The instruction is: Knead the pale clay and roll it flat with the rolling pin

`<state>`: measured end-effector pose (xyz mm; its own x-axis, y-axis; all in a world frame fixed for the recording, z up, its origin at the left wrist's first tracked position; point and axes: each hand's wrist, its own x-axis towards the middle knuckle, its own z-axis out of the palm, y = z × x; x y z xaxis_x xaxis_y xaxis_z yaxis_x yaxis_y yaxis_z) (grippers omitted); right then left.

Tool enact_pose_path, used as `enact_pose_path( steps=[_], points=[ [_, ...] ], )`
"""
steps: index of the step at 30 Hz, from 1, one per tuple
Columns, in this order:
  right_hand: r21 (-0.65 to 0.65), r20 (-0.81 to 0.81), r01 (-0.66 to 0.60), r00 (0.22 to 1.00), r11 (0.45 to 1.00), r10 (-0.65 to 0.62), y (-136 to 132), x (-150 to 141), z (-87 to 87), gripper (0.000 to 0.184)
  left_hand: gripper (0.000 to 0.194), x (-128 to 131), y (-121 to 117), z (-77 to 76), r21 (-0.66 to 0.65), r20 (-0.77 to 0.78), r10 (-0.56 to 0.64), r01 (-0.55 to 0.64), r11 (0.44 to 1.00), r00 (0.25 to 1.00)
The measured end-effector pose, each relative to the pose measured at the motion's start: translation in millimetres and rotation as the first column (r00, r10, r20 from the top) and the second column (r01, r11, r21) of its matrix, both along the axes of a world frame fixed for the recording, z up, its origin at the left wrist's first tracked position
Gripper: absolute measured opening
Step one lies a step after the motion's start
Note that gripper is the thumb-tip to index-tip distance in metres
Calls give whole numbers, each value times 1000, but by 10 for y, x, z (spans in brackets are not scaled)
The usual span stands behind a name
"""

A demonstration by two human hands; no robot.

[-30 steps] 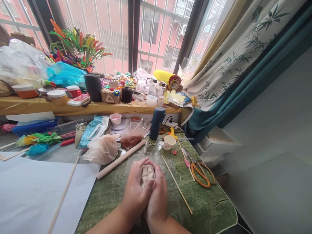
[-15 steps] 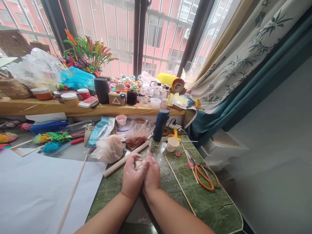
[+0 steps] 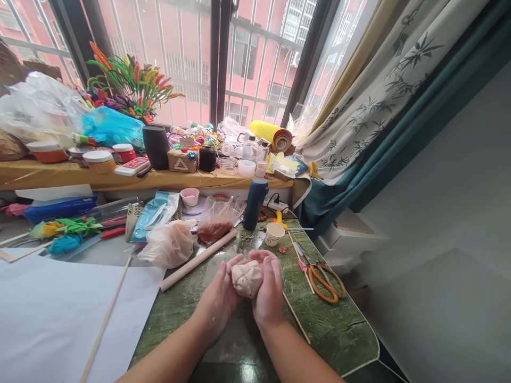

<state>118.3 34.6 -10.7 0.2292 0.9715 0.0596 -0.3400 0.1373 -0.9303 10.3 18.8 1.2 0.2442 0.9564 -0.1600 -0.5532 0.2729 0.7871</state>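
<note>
Beside the pale wooden rolling pin [image 3: 198, 260], the left hand [image 3: 221, 294] and right hand [image 3: 269, 290], fingers curved, cup the cracked beige clay lump [image 3: 247, 279], now more exposed.

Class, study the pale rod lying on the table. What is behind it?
Behind the pale rod are a crumpled, cloudy bag and a clear bag with a reddish-brown mass. The surface beneath both bags is covered.
</note>
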Motion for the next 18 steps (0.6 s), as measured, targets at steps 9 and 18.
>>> enact_pose_path(
  steps=[9,18],
  points=[
    [-77,176,-264,945,961,274,-28,230,-73,50,63,24,-39,4,-149,161,82,-58,987,984],
    [-94,-432,-425,832,900,347,-243,162,78,46,58,-74,-1,21,79,100,-87,79,994,991]
  ],
)
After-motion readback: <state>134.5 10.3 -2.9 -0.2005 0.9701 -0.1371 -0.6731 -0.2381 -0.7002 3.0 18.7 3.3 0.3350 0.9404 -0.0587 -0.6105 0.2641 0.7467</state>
